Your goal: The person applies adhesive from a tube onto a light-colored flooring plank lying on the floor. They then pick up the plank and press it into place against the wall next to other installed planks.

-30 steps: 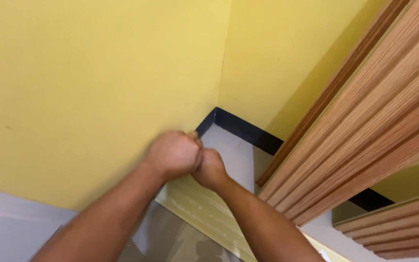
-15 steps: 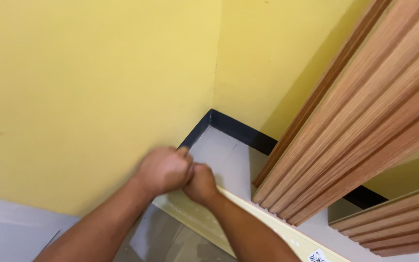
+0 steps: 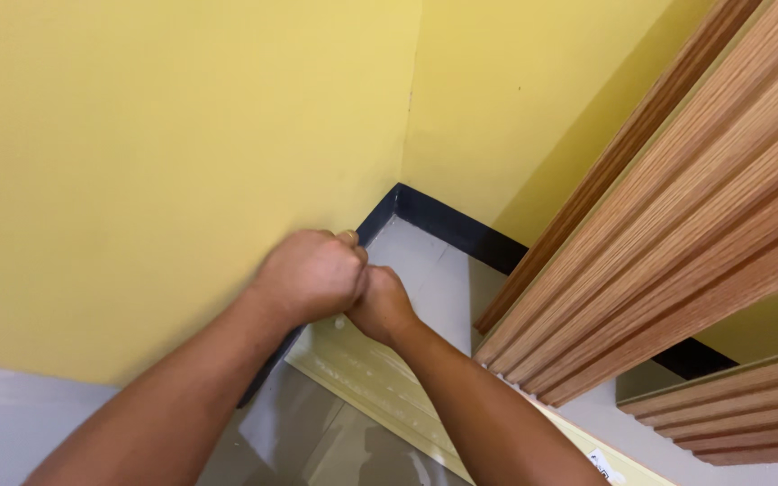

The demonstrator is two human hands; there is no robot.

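My left hand (image 3: 310, 273) is a closed fist close to the yellow wall (image 3: 155, 153), just above the black skirting (image 3: 443, 225). My right hand (image 3: 380, 304) is closed too and presses against the left one, knuckle to knuckle. Both sit at the near end of a long pale cream ribbed panel (image 3: 366, 378) that lies on the light floor (image 3: 425, 270) and runs toward the lower right. The fingers are curled under, so what they hold is hidden.
Leaning wooden fluted panels (image 3: 677, 225) fill the right side, with more of them at the lower right (image 3: 731, 414). Two yellow walls meet in a corner (image 3: 411, 117) beyond my hands. A white band (image 3: 11, 414) runs along the wall at lower left.
Both hands have stayed pressed together at the panel's end, shifting slightly with the view; the camera has drifted a little, showing more floor in the corner.
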